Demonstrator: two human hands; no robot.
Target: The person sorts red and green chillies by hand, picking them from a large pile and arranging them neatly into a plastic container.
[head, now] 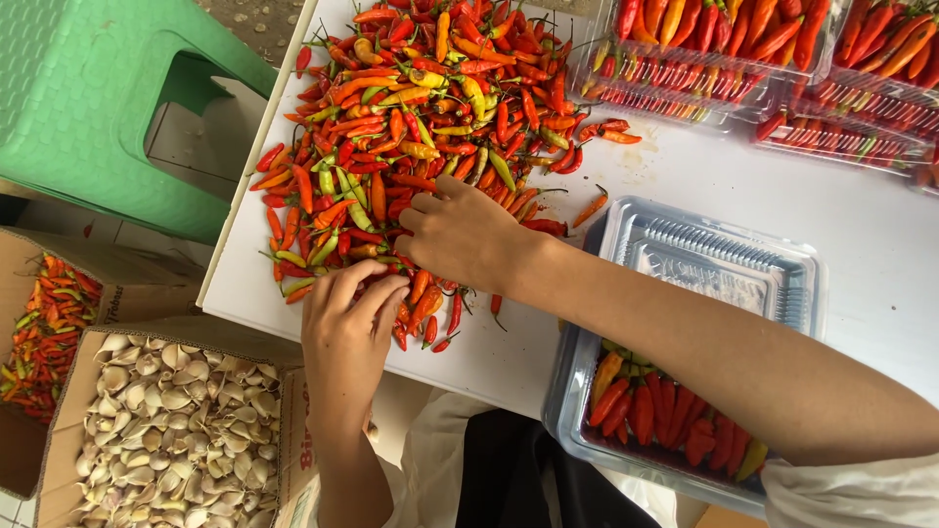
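On white table (685,176), both hands (460,235) gather chilies (421,108).

head view | looks straight down | close above white table (685,176)

the white counter (861,235) carries a heap of chillies (421,127). 1 open clear tray (719,259) lies beside the heap. filled trays (743,59) sit at its far edge.

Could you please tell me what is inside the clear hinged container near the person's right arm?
The container holds red chillies plus a few orange and green ones, filling only its near half. The right arm crosses it, hiding part of the contents. Its open lid looks bare.
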